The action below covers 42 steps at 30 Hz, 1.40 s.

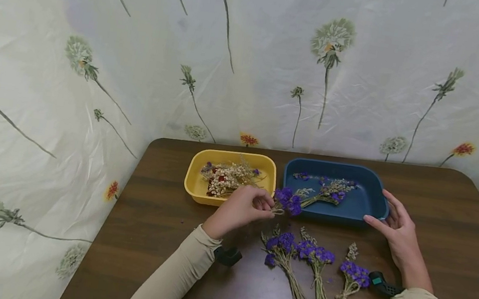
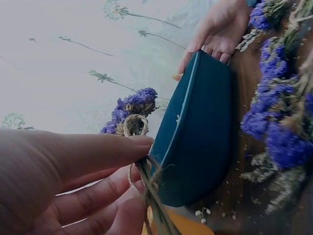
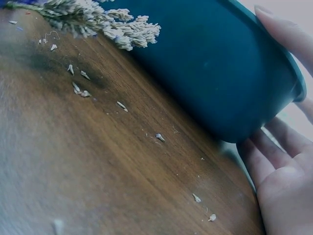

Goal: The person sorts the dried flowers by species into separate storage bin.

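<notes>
A dark wood-grain worktop [image 1: 439, 216] stands against a pale wall covering [image 1: 95, 75] printed with dandelions and red flowers; dry crumbs lie scattered on the wood. The left hand [image 1: 240, 209] pinches the twine-tied stems of a small purple dried-flower bunch [image 1: 288, 200], held at the near-left corner of the blue tray [image 1: 364, 199]. Its long axis runs roughly left to right, blooms pointing right toward the tray. The right hand [image 1: 394, 229] rests with loosely straight fingers against the tray's right end, thumb along the near rim. A yellow tray [image 1: 200, 169] of white and red dried flowers sits just beside the blue one. Three more purple bunches [image 1: 314, 268] lie nearer the person, stems pointing toward them.
</notes>
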Motion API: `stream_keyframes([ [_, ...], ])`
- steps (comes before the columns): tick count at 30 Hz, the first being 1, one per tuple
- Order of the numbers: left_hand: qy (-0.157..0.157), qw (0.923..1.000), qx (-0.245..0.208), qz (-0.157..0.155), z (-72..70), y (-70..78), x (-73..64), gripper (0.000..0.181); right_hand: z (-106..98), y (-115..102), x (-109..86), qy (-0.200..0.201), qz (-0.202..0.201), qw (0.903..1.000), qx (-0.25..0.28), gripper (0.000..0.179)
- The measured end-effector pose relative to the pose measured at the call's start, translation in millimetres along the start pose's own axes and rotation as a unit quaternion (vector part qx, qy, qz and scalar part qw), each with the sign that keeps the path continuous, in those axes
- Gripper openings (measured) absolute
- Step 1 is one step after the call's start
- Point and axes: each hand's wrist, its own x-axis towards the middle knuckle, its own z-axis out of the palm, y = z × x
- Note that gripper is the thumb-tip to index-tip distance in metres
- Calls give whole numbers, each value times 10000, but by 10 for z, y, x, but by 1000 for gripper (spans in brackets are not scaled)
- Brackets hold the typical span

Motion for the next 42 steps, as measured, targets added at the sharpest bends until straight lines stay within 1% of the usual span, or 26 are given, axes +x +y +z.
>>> stream_keyframes([
  [5, -157, 9998, 75, 70, 8, 50, 210, 13, -1, 5, 1, 16, -2, 10000, 7, 81],
  [11, -383, 9991, 153, 66, 35, 102, 440, 13, -1, 14, 6, 27, -19, 10000, 41, 81],
  [16, -517, 9986, 52, -16, 56, 151, 566, 11, 3, 13, 13, 24, -14, 10000, -34, 81],
  [22, -720, 9973, 70, 83, 97, 211, 740, 10, 15, 7, 12, 19, -33, 10000, -11, 81],
  [24, -788, 9967, 195, 95, 117, 249, 814, 11, 16, 6, 10, 17, -59, 9999, 104, 81],
  [27, -843, 9955, 420, 100, 144, 319, 921, 10, 10, 0, 6, 17, -64, 9999, 125, 81],
  [32, -971, 9927, 710, 67, 189, 428, 1065, 10, 3, -5, 6, 9, -40, 10000, 52, 81],
  [37, -1149, 9892, 912, 70, 290, 501, 1192, 10, 6, 0, 8, 0, -77, 9999, 65, 81],
  [42, -1331, 9856, 1039, 4, 419, 552, 1274, 11, 9, 5, 6, -14, -98, 9999, 106, 81],
])
